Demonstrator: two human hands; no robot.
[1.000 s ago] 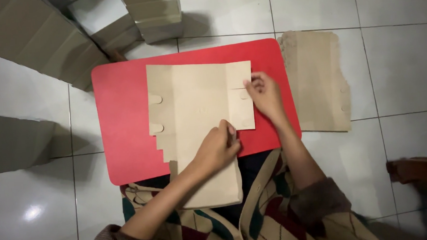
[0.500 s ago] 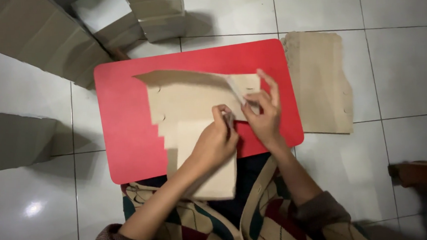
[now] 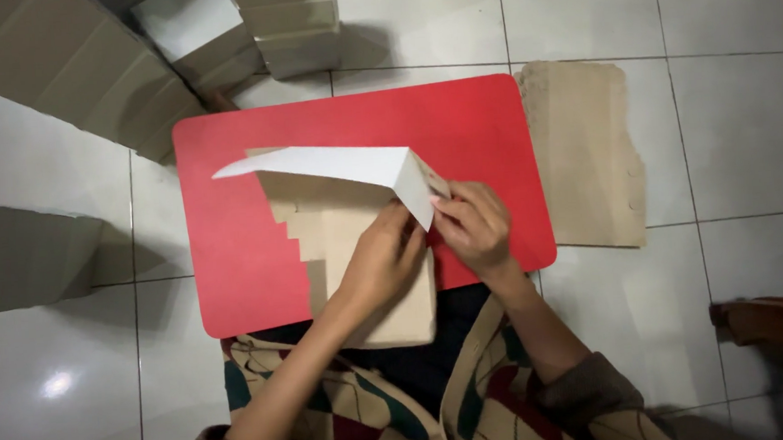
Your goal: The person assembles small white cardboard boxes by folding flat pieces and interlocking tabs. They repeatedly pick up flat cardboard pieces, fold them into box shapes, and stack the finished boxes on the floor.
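Observation:
A flat die-cut cardboard box blank [image 3: 337,223] lies on a red tray-like board [image 3: 231,257] in front of me. Its upper panel [image 3: 325,165] is folded up and over, showing a white inner face. My left hand [image 3: 376,262] presses on the blank near the fold. My right hand [image 3: 475,226] pinches the raised panel's right corner. The near end of the blank hangs over the board toward my lap.
A stack of flat brown cardboard pieces [image 3: 587,154] lies on the tiled floor right of the board. Folded cardboard boxes [image 3: 74,67] and more boxes [image 3: 293,22] sit at the far left and top. Another cardboard stack [image 3: 22,256] is at left. A brown object [image 3: 774,323] lies at right.
The blank lay flat a second ago. Both hands have since lifted its upper panel and folded it over toward me, exposing the white side.

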